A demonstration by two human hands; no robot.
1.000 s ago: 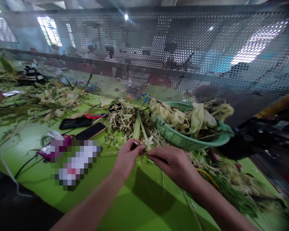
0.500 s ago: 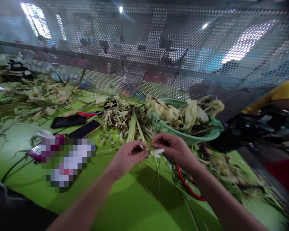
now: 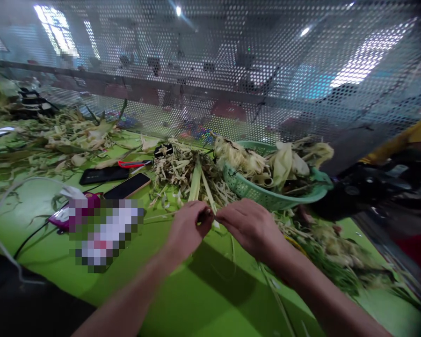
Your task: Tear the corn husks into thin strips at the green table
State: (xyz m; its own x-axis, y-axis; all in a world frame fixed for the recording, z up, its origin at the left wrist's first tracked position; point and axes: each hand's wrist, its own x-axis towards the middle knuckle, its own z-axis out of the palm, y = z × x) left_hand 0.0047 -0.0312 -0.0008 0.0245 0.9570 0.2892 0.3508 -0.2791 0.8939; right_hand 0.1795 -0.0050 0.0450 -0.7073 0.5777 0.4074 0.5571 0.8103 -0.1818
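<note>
No word, label, brand, number or sign could be read. The purple packet [image 3: 91, 202] on the counter [image 3: 161, 274] bore a pale area too blurred to make out as print. The pale item [image 3: 107, 236] near it was hidden under coarse pixel blocks, with only a reddish patch showing and no legible letters. No lettering could be made out on the dark-screened phone [image 3: 127, 186] or on the black phone-like item [image 3: 104, 176] next to it.
</note>
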